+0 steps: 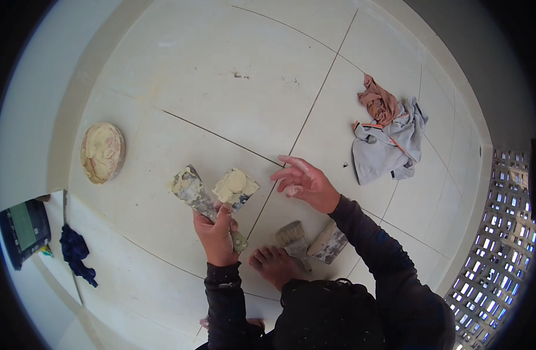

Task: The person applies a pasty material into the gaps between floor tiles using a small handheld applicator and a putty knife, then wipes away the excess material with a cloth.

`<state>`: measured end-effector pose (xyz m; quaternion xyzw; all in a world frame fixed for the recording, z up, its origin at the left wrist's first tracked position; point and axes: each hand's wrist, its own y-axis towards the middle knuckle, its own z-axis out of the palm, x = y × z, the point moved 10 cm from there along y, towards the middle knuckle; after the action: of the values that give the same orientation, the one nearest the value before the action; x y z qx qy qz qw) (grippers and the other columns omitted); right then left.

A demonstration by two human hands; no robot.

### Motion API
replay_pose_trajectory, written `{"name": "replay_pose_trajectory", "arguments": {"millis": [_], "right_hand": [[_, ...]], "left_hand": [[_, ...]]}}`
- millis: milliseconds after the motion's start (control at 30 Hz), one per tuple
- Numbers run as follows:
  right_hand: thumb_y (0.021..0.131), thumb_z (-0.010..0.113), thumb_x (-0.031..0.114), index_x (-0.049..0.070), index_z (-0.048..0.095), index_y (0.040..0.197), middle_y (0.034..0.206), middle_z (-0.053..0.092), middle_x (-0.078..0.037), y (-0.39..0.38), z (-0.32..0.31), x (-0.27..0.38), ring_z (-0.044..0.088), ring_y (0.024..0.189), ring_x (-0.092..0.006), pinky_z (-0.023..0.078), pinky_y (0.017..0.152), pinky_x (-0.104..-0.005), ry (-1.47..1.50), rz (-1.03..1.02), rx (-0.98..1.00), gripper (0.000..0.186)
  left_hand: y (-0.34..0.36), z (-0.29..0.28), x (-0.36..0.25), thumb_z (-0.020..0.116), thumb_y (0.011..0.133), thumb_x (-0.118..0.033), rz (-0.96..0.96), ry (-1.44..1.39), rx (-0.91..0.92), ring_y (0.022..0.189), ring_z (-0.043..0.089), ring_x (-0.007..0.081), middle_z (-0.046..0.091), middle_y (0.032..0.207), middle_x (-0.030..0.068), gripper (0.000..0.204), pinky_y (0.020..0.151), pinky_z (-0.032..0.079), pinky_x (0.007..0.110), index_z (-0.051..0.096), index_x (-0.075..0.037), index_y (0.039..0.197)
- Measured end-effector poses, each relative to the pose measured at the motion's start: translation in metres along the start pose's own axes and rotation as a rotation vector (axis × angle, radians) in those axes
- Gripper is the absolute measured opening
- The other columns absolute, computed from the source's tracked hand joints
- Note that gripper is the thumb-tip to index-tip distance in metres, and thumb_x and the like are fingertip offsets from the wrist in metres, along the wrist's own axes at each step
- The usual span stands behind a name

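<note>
My left hand [215, 236] is closed around a putty knife [195, 192] whose broad blade is smeared with grey and cream paste. A second paste-covered blade [247, 201] rises beside it from the same hand, carrying a thick round dab of cream paste [236, 182]. How its handle lies in the grip is hidden by my fingers. To the right, my right hand [309, 184] is held apart from the blades, fingers spread and whitish with residue, with nothing in it.
A round tub of cream paste [103, 153] stands at the left. Near my bare foot [274, 265] lie a paintbrush [292, 236] and a smeared rectangular block [329, 242]. Crumpled grey cloth [385, 149] and brown cloth [378, 102] lie right; dark cloth [75, 254] lies left.
</note>
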<state>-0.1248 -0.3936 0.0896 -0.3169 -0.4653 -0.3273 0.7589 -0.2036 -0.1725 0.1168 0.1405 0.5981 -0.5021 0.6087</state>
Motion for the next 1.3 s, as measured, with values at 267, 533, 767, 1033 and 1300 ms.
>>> {"name": "replay_pose_trajectory", "arguments": {"millis": [267,533,767,1033,1300], "right_hand": [[0.104,0.060,0.016,-0.003,0.062,0.121,0.093,0.066,-0.004,-0.043,-0.047,-0.007,0.061,0.079,-0.0105,0.049,0.072,-0.0256,0.423,-0.147,-0.351,0.026],[0.103,0.060,0.014,-0.004,0.061,0.127,0.085,0.065,-0.003,-0.094,-0.249,-0.006,0.058,0.072,-0.0087,0.050,0.065,-0.0250,0.074,-0.340,-0.750,0.030],[0.101,0.062,0.008,-0.008,0.061,0.125,0.084,0.067,-0.006,-0.096,-0.261,-0.013,0.061,0.067,-0.0104,0.053,0.058,-0.0250,0.184,-0.401,-0.792,0.029],[0.099,0.064,0.003,-0.008,0.062,0.121,0.081,0.067,-0.007,-0.094,-0.253,-0.015,0.062,0.064,-0.0102,0.052,0.054,-0.0253,0.167,-0.356,-0.864,0.025],[0.099,0.064,0.002,-0.008,0.062,0.121,0.079,0.067,-0.007,-0.098,-0.253,-0.013,0.061,0.064,-0.0102,0.052,0.054,-0.0253,0.195,-0.368,-0.914,0.025]], "left_hand": [[-0.008,0.132,0.013,0.069,0.090,0.000,0.071,0.319,0.426,0.069,0.060,0.0065,0.068,0.097,0.0047,0.040,0.050,0.046,0.022,0.044,-0.004,0.121],[0.049,0.234,0.038,0.056,0.103,-0.013,0.188,0.763,0.712,0.077,0.062,0.0061,0.071,0.096,0.0064,0.023,0.051,0.047,0.023,0.043,-0.002,0.119],[0.104,0.339,0.054,0.051,0.103,-0.016,0.640,1.257,0.707,0.078,0.069,0.0396,0.068,0.083,0.0247,0.030,0.072,0.053,0.047,0.043,0.010,0.115],[0.160,0.430,0.074,0.051,0.100,-0.014,0.707,1.424,0.677,0.093,0.067,0.0525,0.067,0.097,0.0367,0.037,0.084,0.053,0.056,0.043,0.011,0.125],[0.173,0.476,0.084,0.050,0.099,-0.015,0.697,1.492,0.699,0.096,0.066,0.0536,0.066,0.100,0.0388,0.033,0.087,0.053,0.056,0.045,0.011,0.118]]}}
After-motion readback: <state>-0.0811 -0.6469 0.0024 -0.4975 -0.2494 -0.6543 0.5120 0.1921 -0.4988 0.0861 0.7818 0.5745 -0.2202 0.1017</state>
